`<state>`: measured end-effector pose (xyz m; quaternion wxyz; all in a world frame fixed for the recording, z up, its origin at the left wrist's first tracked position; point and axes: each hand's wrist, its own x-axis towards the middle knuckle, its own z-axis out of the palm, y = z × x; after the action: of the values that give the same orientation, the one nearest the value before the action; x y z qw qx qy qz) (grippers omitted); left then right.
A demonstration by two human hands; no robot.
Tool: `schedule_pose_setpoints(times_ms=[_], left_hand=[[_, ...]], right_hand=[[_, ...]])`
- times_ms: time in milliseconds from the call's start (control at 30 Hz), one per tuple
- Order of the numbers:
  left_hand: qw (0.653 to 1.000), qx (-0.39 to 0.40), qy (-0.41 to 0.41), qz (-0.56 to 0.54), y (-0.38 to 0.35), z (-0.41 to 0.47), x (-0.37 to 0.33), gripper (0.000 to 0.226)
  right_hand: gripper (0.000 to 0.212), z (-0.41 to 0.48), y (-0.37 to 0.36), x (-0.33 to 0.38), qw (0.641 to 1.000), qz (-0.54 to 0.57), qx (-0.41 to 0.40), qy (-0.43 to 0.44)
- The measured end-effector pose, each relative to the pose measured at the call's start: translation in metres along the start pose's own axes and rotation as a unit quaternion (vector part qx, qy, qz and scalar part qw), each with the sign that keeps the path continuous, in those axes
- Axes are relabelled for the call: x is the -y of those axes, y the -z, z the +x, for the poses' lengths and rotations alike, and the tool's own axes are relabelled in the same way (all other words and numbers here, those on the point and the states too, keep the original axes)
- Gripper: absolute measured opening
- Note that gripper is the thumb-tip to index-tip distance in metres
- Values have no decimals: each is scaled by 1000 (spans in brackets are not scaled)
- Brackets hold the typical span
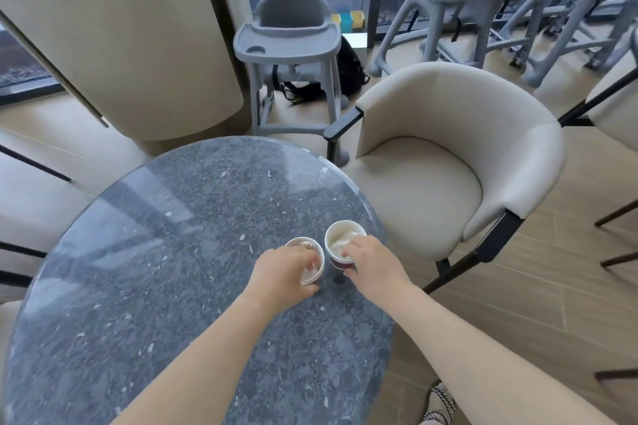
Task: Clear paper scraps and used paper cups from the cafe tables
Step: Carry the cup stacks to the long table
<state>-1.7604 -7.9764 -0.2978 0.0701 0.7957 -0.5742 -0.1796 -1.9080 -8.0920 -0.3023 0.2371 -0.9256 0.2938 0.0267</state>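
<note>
**Cups: left cup [307, 245] and right cup [340, 262], both being taken in hand on the table [172, 252]**

Progress: the two cups are sitting side by side, just apart, near the table's right edge, beside the chair [431, 166]. Both are looking upright. I am judging the clearing of this table as just under way, with nothing carried off yet. A white crumpled scrap [340, 241] is lying inside the right cup. Something pale is showing inside the left cup too, but I cannot tell what. No loose scraps are showing on the rest of the top. What is remaining: lifting both cups and taking them away. Other tables are not showing from here.

Hands: the left hand [283, 269] is gripping the left cup, fingers curling over the near rim and thumb pressing the outer wall. The right hand [373, 262] is pinching the right cup, fingertips hooking over its rim and thumb lying low against the side. I cannot tell whether either base is clearing the tabletop.
</note>
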Motion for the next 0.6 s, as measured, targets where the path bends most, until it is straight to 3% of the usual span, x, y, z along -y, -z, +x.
schedule_pose_setpoints(times_ms=[100, 300, 467, 600], left_hand=[[1000, -6, 6, 16, -1, 3, -2, 18], [999, -22, 1, 29, 19, 14, -16, 23], [996, -57, -64, 2, 45, 20, -62, 21], [986, -85, -141, 9, 59, 28, -116, 32]], right_hand=[[14, 3, -2, -2, 1000, -29, 4, -9], [18, -5, 16, -11, 999, -7, -45, -18], [22, -42, 45, -30, 992, 37, -117, -39], [20, -81, 80, -51, 980, 39, -183, -64]])
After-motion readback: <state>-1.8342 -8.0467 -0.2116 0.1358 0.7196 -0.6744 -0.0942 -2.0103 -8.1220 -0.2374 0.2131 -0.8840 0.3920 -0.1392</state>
